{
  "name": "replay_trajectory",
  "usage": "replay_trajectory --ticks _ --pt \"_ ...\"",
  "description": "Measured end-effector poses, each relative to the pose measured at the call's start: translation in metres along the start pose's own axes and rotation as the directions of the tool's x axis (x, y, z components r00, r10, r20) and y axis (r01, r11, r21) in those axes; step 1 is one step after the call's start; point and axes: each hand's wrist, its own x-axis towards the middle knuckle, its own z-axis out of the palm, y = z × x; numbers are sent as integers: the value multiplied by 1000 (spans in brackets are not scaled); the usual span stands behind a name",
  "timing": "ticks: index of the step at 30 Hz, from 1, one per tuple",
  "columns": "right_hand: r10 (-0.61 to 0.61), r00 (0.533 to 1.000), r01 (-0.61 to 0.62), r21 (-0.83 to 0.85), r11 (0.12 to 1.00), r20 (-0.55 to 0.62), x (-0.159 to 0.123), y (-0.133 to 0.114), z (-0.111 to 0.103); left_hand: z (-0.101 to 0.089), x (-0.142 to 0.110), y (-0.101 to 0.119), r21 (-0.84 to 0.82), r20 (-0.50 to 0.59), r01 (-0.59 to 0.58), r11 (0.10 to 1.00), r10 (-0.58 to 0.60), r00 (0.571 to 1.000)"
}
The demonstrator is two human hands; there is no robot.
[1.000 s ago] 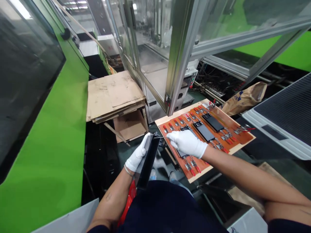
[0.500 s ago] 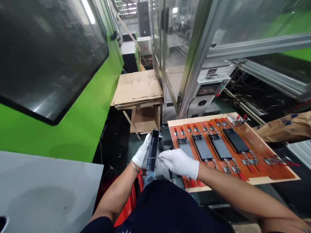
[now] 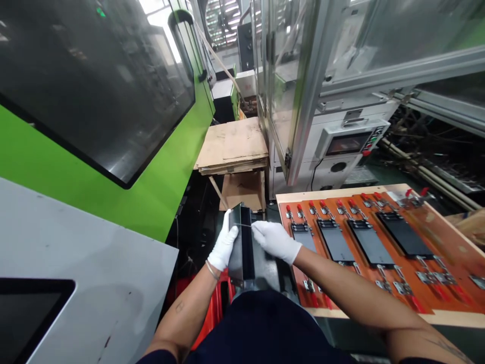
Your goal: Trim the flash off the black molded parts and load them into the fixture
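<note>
My left hand (image 3: 223, 241), in a white glove, is shut around a long black moulded plastic part (image 3: 242, 247) and holds it nearly upright. My right hand (image 3: 275, 241), also gloved, pinches a thin metal pick (image 3: 242, 225), whose tip lies across the part's upper end. To the right is an orange fixture board (image 3: 447, 237) with a pale wooden rim. Several black plates (image 3: 371, 246) lie on it, held by toggle clamps (image 3: 428, 277) with red handles. My right forearm hides the board's lower left part.
A green machine with a dark window (image 3: 94, 86) stands at left, with a grey panel (image 3: 76, 253) below it. Stacked cardboard (image 3: 231, 146) rests on a stand ahead. A glass-and-aluminium enclosure with a control panel (image 3: 348, 144) stands behind the board. A red object (image 3: 215, 308) sits below my left arm.
The view has swung left, so the board sits lower and further right. The black part stands more upright, and the pick's tip now lies across its upper end.
</note>
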Motion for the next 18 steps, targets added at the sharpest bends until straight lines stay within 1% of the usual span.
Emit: replay_trajectory --ticks 3,6,9,12,16,18 --pt "33 993 -16 147 989 -117 17 2 0 11 -1 7 57 -4 -123 991 124 992" --pt "99 970 -25 314 949 -222 31 3 5 19 6 10 121 -12 -222 967 225 974" --pt "174 943 -47 403 914 -284 39 6 10 24 14 11 241 -5 -293 925 304 953" --pt "247 907 -53 489 870 -342 46 6 15 26 22 7 332 -14 -369 868 396 918" --pt "302 861 -18 569 822 -410 52 3 18 24 34 2 407 -15 -434 804 481 876" --pt "313 844 22 612 791 -435 50 2 17 20 41 2 395 -28 -419 817 467 884"
